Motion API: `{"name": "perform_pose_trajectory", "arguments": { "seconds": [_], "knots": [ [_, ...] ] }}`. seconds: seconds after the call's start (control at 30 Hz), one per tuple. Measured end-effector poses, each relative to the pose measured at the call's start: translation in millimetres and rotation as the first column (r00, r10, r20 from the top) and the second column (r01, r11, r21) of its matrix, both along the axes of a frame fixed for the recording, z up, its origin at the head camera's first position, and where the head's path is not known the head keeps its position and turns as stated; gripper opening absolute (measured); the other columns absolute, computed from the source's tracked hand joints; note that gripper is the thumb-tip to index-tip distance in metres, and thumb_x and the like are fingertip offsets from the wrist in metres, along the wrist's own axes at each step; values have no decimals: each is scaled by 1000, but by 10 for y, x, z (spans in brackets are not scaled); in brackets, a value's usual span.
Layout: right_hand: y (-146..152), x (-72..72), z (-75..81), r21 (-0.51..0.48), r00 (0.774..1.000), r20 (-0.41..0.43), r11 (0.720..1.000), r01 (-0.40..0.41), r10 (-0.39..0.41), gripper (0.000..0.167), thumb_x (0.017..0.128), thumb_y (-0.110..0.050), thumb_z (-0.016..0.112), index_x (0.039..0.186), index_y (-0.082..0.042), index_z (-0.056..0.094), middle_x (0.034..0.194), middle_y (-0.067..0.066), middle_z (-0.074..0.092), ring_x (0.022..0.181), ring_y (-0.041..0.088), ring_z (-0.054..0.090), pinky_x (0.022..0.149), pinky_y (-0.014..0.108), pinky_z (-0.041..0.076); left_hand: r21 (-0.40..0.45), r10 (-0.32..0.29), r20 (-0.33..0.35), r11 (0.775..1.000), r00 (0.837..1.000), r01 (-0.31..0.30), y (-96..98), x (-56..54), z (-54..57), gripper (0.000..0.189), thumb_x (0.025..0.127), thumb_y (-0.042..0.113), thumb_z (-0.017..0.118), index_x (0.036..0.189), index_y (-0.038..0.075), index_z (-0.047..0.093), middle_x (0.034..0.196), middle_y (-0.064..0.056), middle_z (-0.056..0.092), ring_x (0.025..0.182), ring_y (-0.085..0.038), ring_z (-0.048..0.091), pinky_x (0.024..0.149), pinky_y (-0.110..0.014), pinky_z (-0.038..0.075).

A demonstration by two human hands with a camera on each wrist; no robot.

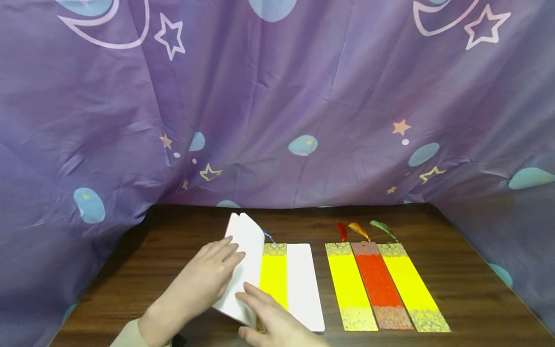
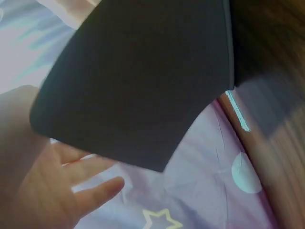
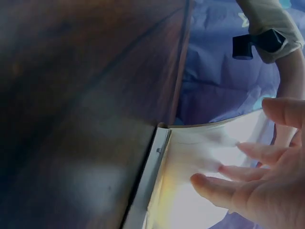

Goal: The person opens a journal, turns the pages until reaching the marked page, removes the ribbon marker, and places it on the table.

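An open notebook with white pages (image 1: 305, 289) lies on the table, its left part (image 1: 251, 250) lifted at a slant. A yellow bookmark (image 1: 274, 274) with patterned ends and a blue tassel (image 1: 269, 236) lies along the inner side of the right page. My left hand (image 1: 199, 274) rests its outstretched fingers on the lifted pages; in the left wrist view the dark cover (image 2: 138, 86) partly hides it. Low in front of the pages is my right hand (image 1: 282, 323), fingers spread and relaxed, its fingertips close to the paper; contact is unclear.
Right of the notebook lie a yellow bookmark (image 1: 351, 289) with a red tassel, a red one (image 1: 380, 282) with an orange tassel and another yellow one (image 1: 409, 284) with a green tassel. A purple patterned curtain (image 1: 277, 106) hangs behind the brown wooden table (image 1: 468, 279).
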State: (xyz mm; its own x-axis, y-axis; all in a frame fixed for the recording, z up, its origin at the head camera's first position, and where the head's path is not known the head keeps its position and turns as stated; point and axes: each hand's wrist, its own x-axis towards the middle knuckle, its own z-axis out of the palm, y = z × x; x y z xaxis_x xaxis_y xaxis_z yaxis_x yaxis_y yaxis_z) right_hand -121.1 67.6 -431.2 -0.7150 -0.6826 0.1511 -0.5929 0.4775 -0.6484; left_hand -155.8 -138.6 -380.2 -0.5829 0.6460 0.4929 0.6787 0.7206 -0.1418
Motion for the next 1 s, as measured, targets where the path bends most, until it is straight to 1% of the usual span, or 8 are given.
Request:
{"name": "perform_pose_trajectory", "arguments": {
  "seconds": [0.17, 0.27, 0.37, 0.57, 0.7, 0.8, 0.9, 1.0],
  "knots": [
    [13, -16, 25, 91, 989, -97, 991, -100, 108, 52, 97, -35, 56, 141, -8, 50, 150, 17, 39, 137, 29, 38, 108, 43, 40, -97, -25, 79, 995, 997, 32, 108, 25, -13, 32, 85, 10, 68, 116, 8, 68, 122, -12, 65, 125, -32, 53, 104, -48, 43],
    [37, -32, 80, 125, 986, -69, 982, -140, 150, 47, 99, -36, 53, 139, -10, 54, 151, 15, 39, 137, 27, 39, 107, 43, 41, -144, 11, 158, 990, 987, 12, 140, 39, -37, 26, 89, 15, 66, 114, 10, 68, 120, -10, 66, 121, -31, 56, 102, -49, 45],
    [99, -42, 173, 130, 992, -6, 983, -128, 130, 39, 100, -35, 51, 132, -14, 61, 149, 12, 42, 134, 26, 42, 105, 44, 43, -161, 59, 228, 987, 972, -22, 147, 40, -80, 18, 92, 17, 63, 108, 12, 68, 115, -9, 67, 115, -31, 60, 96, -51, 48],
    [266, -46, 356, 67, 997, 54, 997, 42, -46, 32, 98, -36, 56, 124, -21, 66, 143, 7, 51, 128, 28, 49, 101, 50, 44, -99, 121, 305, 991, 945, -95, 128, -3, -189, 19, 90, 20, 66, 107, 10, 67, 110, -10, 66, 108, -32, 62, 87, -51, 52],
    [361, -87, 342, -32, 985, 89, 988, 151, -148, 25, 98, -34, 58, 119, -23, 67, 138, 4, 54, 125, 31, 51, 97, 52, 47, -61, 150, 367, 989, 918, -137, 115, -13, -242, 25, 88, 18, 67, 110, 6, 67, 108, -13, 66, 101, -30, 63, 77, -50, 56],
    [396, -167, 262, -88, 975, 90, 974, 209, -202, 21, 96, -29, 61, 115, -21, 67, 132, 3, 57, 121, 29, 53, 96, 51, 48, -33, 152, 407, 988, 901, -152, 108, -13, -274, 26, 87, 15, 68, 110, 4, 67, 105, -15, 66, 97, -30, 64, 71, -51, 57],
    [410, -264, 167, -136, 957, 97, 949, 284, -273, 21, 93, -22, 65, 114, -16, 67, 128, 5, 59, 120, 30, 54, 95, 54, 47, -21, 152, 431, 987, 889, -159, 103, -14, -298, 26, 87, 14, 67, 111, 4, 67, 107, -16, 65, 99, -32, 64, 74, -53, 56],
    [428, -342, 77, -185, 927, 155, 912, 367, -342, 23, 90, -16, 67, 113, -11, 66, 128, 10, 59, 121, 37, 52, 95, 60, 45, -22, 136, 423, 990, 896, -140, 98, -19, -326, 25, 88, 14, 67, 110, 4, 67, 107, -15, 65, 99, -31, 64, 77, -51, 56]
  ]
}}
